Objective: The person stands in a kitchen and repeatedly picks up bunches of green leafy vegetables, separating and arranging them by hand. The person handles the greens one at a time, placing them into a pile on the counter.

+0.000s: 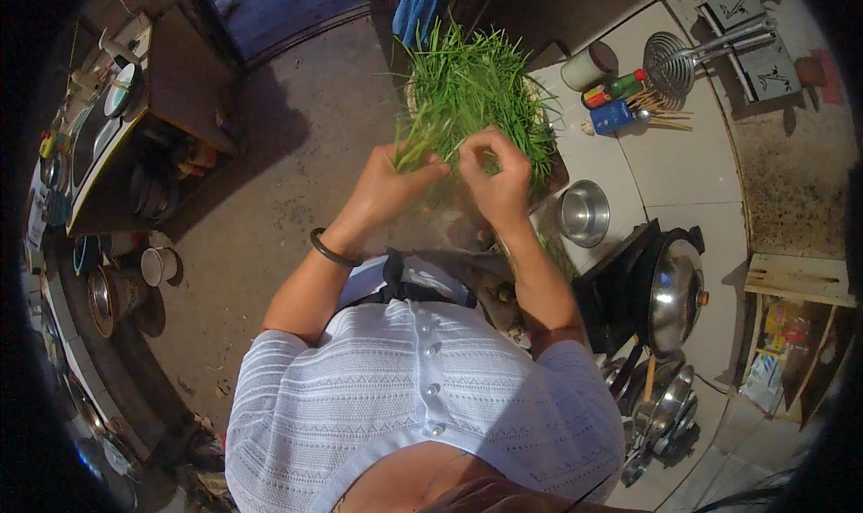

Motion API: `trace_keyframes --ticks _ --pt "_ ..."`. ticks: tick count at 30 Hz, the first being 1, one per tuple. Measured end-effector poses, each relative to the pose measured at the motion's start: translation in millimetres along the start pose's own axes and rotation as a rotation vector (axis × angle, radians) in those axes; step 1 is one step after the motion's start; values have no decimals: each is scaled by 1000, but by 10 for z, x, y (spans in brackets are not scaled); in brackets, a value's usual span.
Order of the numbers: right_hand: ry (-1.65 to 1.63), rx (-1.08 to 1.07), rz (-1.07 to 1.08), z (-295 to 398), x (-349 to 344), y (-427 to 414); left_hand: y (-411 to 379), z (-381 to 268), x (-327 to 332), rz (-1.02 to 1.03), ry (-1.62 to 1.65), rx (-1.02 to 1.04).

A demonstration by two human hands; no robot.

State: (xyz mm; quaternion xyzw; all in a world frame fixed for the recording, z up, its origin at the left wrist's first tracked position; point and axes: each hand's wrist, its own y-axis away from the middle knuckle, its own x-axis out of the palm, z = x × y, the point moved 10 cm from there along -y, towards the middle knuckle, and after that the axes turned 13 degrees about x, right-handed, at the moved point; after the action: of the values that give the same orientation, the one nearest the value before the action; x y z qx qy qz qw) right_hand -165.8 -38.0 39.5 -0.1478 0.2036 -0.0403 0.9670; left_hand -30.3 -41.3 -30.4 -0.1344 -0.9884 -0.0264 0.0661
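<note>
A large heap of long, thin green stalks, likely Chinese chives (465, 68), lies at the counter's end in front of me. My left hand (401, 166) is closed around a small bunch of the same stalks (425, 135), held upright above the heap's near edge. Close beside it is my right hand (495, 172), its thumb and forefinger pinched together at a thin pale stalk end. The fingers curl into a ring, and slight blur covers the space between the hands. Whatever carries the heap is mostly hidden under the greens.
On the tiled counter (688, 169) at right stand a metal bowl (584, 213), a glass jar (588, 66), a green bottle (617, 87) and a blue box of toothpicks or skewers (612, 116). Nearer me is a lidded wok (677, 294). A wooden cabinet (182, 74) stands left.
</note>
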Motion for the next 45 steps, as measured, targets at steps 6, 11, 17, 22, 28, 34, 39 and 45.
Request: trace_keyframes --ticks 6,11,17,22,28,34,39,45 --pt "96 -41 -48 242 -129 13 17 62 -2 22 113 -44" --pt "290 -234 60 396 30 98 33 51 54 67 176 -53" --pt "315 -302 73 417 72 112 40 68 50 91 135 -49" --pt "362 -336 56 465 92 116 54 37 33 85 85 -38" --pt "462 -388 24 422 144 126 54 -9 37 77 117 -22" --pt "433 -229 -74 234 -84 32 84 16 29 106 48 -16" --pt "151 -27 21 150 -131 14 96 69 19 76 96 -63" --pt "1 165 184 25 58 51 94 41 63 112 95 -42"
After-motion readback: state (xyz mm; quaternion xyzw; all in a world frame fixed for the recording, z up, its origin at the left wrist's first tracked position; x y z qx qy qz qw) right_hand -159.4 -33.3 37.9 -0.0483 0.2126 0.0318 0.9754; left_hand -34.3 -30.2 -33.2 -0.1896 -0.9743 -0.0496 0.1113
